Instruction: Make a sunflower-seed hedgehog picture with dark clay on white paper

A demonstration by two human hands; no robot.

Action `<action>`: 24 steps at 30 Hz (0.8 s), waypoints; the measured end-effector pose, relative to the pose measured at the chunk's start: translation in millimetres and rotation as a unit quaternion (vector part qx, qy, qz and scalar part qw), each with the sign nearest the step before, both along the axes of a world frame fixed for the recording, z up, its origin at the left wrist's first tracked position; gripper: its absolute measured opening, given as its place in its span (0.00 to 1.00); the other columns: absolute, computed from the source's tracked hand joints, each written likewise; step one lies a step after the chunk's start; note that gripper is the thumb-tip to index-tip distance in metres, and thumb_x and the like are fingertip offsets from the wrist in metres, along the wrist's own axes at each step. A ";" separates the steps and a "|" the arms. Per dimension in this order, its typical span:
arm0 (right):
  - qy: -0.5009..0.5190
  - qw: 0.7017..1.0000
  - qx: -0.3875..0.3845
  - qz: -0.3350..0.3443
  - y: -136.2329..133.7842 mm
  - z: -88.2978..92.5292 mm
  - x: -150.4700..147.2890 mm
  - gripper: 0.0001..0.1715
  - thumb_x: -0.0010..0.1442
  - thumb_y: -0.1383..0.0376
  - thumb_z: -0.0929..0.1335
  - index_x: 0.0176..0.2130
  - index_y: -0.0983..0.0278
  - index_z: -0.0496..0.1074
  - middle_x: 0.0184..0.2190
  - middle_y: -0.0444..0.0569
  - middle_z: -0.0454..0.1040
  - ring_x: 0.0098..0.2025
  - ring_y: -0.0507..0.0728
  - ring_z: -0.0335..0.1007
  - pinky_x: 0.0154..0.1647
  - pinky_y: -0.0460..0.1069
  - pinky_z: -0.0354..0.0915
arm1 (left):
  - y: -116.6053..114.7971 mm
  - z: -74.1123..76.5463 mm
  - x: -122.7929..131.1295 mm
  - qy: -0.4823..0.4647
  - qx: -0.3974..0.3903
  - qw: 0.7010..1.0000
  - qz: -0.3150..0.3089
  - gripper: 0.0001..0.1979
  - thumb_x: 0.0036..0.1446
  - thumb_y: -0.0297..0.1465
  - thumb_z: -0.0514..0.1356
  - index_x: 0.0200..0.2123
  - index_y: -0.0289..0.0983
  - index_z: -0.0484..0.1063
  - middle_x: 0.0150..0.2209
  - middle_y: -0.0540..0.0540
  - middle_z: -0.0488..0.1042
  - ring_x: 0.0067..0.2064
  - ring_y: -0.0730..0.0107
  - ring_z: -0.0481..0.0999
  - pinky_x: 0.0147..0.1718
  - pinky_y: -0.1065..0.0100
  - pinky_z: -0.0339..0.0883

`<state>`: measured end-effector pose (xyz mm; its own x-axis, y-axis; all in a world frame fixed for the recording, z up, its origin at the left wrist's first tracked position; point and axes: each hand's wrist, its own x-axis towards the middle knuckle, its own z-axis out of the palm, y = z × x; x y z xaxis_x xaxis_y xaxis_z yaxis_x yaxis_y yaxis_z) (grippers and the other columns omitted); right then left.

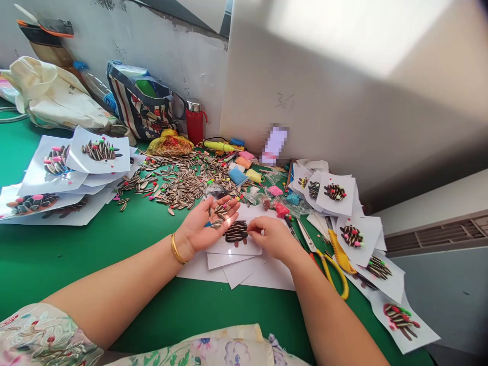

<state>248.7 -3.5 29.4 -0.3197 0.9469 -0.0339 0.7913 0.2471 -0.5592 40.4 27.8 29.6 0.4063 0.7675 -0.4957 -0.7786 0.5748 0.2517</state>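
My left hand (pixel 204 226) is palm up with its fingers stretched out, holding several striped sunflower seeds (pixel 219 211). A bit of blue shows by its palm. Just to the right, a hedgehog shape made of sunflower seeds (pixel 235 232) lies on a white card (pixel 224 247), on top of more white sheets. My right hand (pixel 272 236) is at the right end of this shape, thumb and fingertips pinched together. Whatever is between those fingertips is too small or hidden to make out.
Loose sunflower seeds (pixel 183 178) are heaped behind my hands, near coloured clay packets (pixel 238 175). Yellow-handled scissors (pixel 328 264) lie at right. Finished-looking cards (pixel 101 150) are stacked left, with other seed cards (pixel 335 193) right. A red flask (pixel 194 124) stands behind, beside a striped bag (pixel 141 104).
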 end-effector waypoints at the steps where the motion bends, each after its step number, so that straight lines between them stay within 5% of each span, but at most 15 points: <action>1: -0.004 1.000 0.002 0.003 -0.6 -1.2 -1.6 0.09 0.57 0.70 0.66 0.31 0.60 0.76 0.31 0.42 0.76 0.33 0.52 0.69 0.34 0.45 0.59 | 0.0 0.1 0.2 0.001 0.000 1.000 0.001 0.18 0.70 0.35 0.46 0.48 0.32 0.72 0.46 0.35 0.78 0.51 0.56 0.78 0.50 0.56 0.73; 24: -0.144 0.986 0.078 0.042 -1.8 -6.0 -22.4 0.12 0.62 0.69 0.66 0.31 0.61 0.77 0.30 0.46 0.74 0.34 0.54 0.68 0.34 0.47 0.56 | -0.4 -1.4 1.2 0.004 -0.003 1.000 -0.004 0.18 0.69 0.36 0.47 0.47 0.30 0.72 0.48 0.32 0.76 0.52 0.56 0.77 0.49 0.57 0.74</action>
